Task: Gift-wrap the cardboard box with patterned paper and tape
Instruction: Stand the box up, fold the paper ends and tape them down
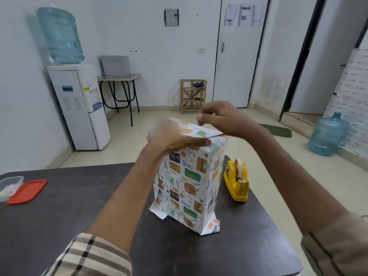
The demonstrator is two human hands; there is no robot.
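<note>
Head view. The cardboard box point(189, 182), standing upright on its short end near the middle of a dark table point(75, 208), is fully covered on its visible faces by patterned paper point(180, 188): a white ground printed with small gift parcels in orange, green, teal and navy, plus blue scissors and sprigs. The paper is creased along the box's vertical edges. At the base, loose paper flares outward, with a white underside flap showing at the lower left corner and a folded point at the lower right. On the top face, folded flaps meet along a slanted seam.

The left hand point(171, 136) lies flat on the top of the box, fingers pressed together and extended, the thumb reaching toward the seam, holding the folded paper down. The right hand point(223, 118) hovers just above the far right top edge, fingertips drawn together as though pinching something small; motion blur prevents telling what, if anything, is held.

A yellow tape dispenser point(237, 181) with a roll of clear tape stands on the table just right of the box. At the table's left edge rest a clear plastic container point(9, 186) and, touching it, an orange-red lid point(27, 191).
</note>
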